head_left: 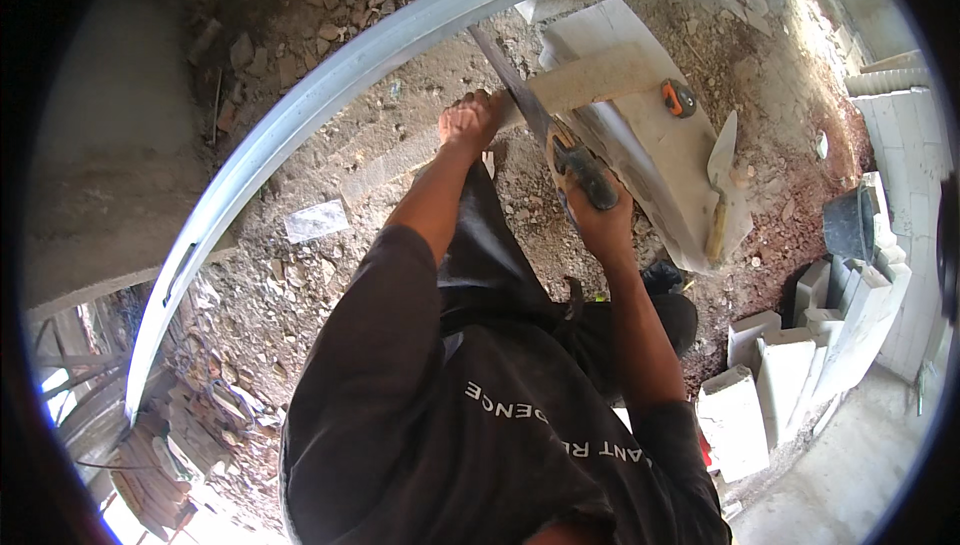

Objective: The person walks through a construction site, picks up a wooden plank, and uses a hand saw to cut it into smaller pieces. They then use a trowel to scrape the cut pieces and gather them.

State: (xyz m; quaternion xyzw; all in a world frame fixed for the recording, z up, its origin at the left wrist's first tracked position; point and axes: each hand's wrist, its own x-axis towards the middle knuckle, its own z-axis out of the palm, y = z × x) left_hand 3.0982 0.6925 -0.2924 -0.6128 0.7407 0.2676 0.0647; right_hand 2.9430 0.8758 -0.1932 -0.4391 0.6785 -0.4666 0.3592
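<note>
My right hand [603, 213] is closed round the dark handle of a handsaw [530, 97]. The saw's long blade points away to the upper left and lies across a pale, narrow board [595, 80]. Left of the blade, my left hand [472, 122] is closed on that board, its fingers curled over the edge. One part of the board rests on a large whitish slab [640, 35]. On the slab, right of the saw, are an orange and black tape measure [678, 98] and a trowel [720, 170] with a wooden handle.
A long, pale metal strip [290, 110] curves across the far and left side. Rubble covers the ground, with a small light offcut [316, 221] on it. White blocks [780, 370] and a dark bucket [848, 223] stand at the right. Broken wood pieces [165, 455] lie lower left.
</note>
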